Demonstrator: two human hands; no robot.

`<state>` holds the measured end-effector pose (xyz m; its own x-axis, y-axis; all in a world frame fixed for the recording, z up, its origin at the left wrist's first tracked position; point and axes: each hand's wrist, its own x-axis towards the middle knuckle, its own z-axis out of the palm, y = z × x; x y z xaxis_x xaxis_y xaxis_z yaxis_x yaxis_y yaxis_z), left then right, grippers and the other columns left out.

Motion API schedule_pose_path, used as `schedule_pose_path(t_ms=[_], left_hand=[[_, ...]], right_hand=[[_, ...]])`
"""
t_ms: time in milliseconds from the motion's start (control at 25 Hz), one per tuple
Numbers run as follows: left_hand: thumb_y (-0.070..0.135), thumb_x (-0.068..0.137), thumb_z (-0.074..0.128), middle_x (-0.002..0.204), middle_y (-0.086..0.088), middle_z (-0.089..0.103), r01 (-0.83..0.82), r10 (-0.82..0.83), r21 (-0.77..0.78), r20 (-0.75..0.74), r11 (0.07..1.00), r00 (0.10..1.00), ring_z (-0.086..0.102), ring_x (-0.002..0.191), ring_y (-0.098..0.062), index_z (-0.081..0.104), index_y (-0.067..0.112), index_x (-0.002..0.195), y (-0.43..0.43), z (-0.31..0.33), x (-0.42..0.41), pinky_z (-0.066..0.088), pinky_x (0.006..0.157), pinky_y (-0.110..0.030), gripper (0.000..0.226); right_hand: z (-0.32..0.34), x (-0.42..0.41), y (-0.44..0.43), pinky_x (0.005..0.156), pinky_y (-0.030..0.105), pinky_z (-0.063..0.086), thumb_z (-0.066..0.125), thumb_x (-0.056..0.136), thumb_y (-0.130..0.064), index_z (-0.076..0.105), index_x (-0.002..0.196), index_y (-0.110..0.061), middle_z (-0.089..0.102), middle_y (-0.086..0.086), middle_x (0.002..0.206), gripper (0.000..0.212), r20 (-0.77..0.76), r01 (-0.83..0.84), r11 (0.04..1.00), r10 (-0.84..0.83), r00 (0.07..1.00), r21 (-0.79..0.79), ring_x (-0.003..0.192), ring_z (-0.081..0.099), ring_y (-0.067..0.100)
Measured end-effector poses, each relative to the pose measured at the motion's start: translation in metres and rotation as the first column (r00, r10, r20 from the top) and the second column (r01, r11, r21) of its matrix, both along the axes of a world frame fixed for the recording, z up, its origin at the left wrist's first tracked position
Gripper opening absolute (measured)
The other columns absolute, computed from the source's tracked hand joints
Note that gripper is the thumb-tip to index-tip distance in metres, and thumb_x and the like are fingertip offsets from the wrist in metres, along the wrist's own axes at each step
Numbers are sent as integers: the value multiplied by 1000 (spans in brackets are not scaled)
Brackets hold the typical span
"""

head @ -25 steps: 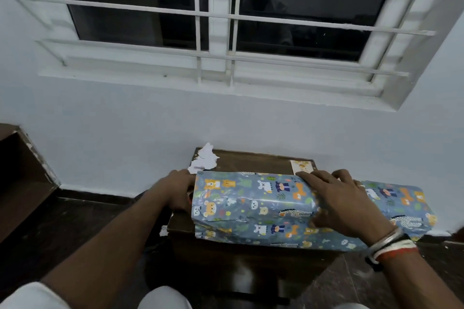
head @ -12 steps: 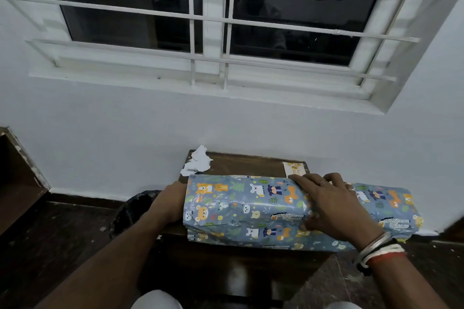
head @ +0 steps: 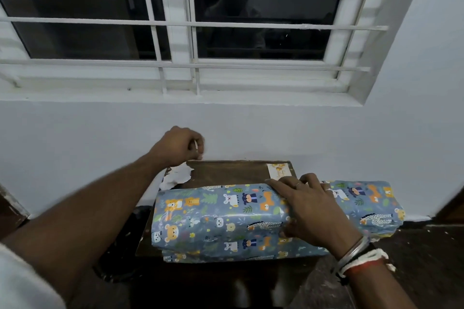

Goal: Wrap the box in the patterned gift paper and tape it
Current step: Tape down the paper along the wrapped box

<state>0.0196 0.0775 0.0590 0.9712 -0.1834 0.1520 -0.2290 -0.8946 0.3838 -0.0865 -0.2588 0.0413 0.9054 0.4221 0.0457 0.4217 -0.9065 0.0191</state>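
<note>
We find the left hand (head: 179, 144) raised above the far left corner of the table (head: 226, 170), fingers curled and pinching a thin pale strip (head: 196, 146). The right hand (head: 313, 211) lies flat on the box (head: 216, 218), fingers extended across the top, thumb against the near face. The box lies lengthwise on the dark wooden table, right end overhanging. Torn white scraps (head: 178, 177) lie beneath the left hand. The gift paper (head: 364, 204) is glossy, creased blue with cartoon animals.
</note>
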Motion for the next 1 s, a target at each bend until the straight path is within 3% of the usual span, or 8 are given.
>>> schedule_pose_path(t_ms=[200,440,640,760,880,1000], left_hand=[[5,78,68,68,15,71,217,-205,138,-93,966,974,64,69,0,65,26,67,-89,-26,73,45,64,-19,24],[3,78,65,67,13,62,301,-263,255,-172,919,949,58,69,-6,63,22,67,-139,-98,130,43,64,-26,22],[1,80,63,70,10,64,300,-234,328,-227,896,945,58,70,-9,64,20,71,-146,-113,148,46,64,-27,21],[11,78,74,77,9,67,328,-221,362,-306,872,926,60,78,-12,64,22,74,-141,-114,145,47,67,-29,15],[25,83,74,91,5,71,327,-247,317,-267,890,931,64,88,-17,72,22,88,-137,-87,130,46,71,-30,6],[46,88,73,91,8,72,313,-270,177,-231,933,935,66,89,-16,75,22,93,-129,-48,98,47,75,-30,24]], right_hand=[[-9,6,-6,114,48,29,80,78,-50,6,157,-46,25,-18,159,109,11,-26,999,25,1000,47,141,19,24],[-16,17,-13,116,47,23,74,85,-42,0,155,-50,18,-16,160,102,-18,-92,989,94,995,115,143,12,26],[-12,20,-13,117,46,21,72,89,-38,0,154,-51,16,-15,160,98,-55,-95,988,102,993,125,145,6,26],[-10,17,-11,117,47,21,75,86,-40,3,154,-50,18,-15,159,99,-64,-92,990,99,993,106,145,7,26],[-7,15,-11,116,47,23,78,81,-45,11,154,-47,25,-14,156,100,-61,-87,992,93,994,95,141,15,25],[-4,19,-12,111,45,26,81,71,-55,20,154,-46,37,-15,151,104,-50,-103,992,106,993,71,134,27,24]])
